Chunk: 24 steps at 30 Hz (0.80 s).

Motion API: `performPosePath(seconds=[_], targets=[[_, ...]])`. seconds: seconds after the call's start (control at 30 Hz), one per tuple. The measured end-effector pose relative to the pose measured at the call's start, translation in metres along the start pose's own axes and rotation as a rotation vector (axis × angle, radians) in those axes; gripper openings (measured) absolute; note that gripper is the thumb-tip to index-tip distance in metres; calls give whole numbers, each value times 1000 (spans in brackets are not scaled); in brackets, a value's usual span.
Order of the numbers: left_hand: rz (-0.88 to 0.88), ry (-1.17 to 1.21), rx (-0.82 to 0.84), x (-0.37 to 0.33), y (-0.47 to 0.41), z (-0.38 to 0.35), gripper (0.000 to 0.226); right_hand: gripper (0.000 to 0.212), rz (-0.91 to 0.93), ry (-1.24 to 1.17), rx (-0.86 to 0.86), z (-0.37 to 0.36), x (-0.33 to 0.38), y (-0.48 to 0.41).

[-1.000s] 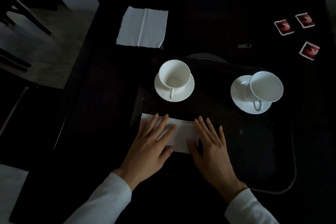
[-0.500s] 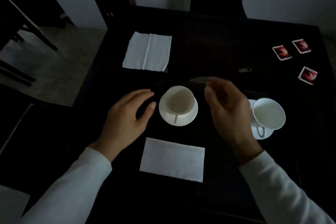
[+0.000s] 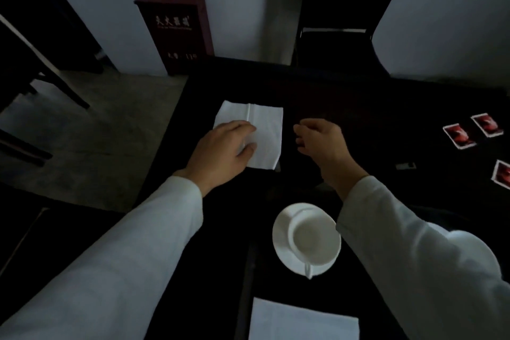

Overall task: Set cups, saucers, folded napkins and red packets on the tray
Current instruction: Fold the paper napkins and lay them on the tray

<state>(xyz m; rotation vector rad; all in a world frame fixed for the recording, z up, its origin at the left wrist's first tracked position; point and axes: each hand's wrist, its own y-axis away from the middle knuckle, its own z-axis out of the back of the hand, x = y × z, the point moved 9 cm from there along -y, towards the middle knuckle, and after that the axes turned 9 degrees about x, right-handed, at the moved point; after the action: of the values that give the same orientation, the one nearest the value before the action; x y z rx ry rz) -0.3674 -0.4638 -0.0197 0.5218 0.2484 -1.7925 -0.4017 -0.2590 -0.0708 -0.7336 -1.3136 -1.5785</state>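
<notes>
An unfolded white napkin [image 3: 265, 130] lies on the dark table beyond the tray. My left hand [image 3: 220, 150] rests on its left part, fingers spread flat. My right hand [image 3: 320, 141] hovers just right of the napkin, fingers loosely curled, holding nothing. A white cup [image 3: 313, 237] stands on its saucer [image 3: 284, 254] on the dark tray [image 3: 245, 270]. A folded napkin [image 3: 300, 323] lies on the tray near the bottom edge. Three red packets [image 3: 459, 136] lie on the table at the right. My right sleeve hides the second cup.
A dark red cabinet [image 3: 176, 25] stands against the wall past the table's far left corner. A dark chair [image 3: 334, 44] sits behind the table. A small dark object [image 3: 405, 165] lies on the table left of the packets. Chair legs stand on the floor at left.
Both hands have reached forward past the cup toward the far napkin. My left hand has come down on it. The view has tilted up and forward.
</notes>
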Motion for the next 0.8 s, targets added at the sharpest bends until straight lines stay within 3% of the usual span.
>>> performPosePath(seconds=[0.2, 0.3, 0.43, 0.57, 0.8], targets=[[-5, 76, 100, 11, -42, -28, 45, 46, -147, 45, 15, -24, -21, -45], [48, 174, 134, 20, -56, -44, 46, 11, -147, 50, -17, -30, -26, -55], [163, 411, 150, 37, -67, -63, 46, 22, -200, 29, -3, -39, -33, -68], [282, 612, 103, 56, -72, -69, 36, 19, -253, -23, 59, -52, -29, -75], [341, 819, 69, 65, -76, -73, 33, 30, -287, -84, 14, -57, -30, -72]])
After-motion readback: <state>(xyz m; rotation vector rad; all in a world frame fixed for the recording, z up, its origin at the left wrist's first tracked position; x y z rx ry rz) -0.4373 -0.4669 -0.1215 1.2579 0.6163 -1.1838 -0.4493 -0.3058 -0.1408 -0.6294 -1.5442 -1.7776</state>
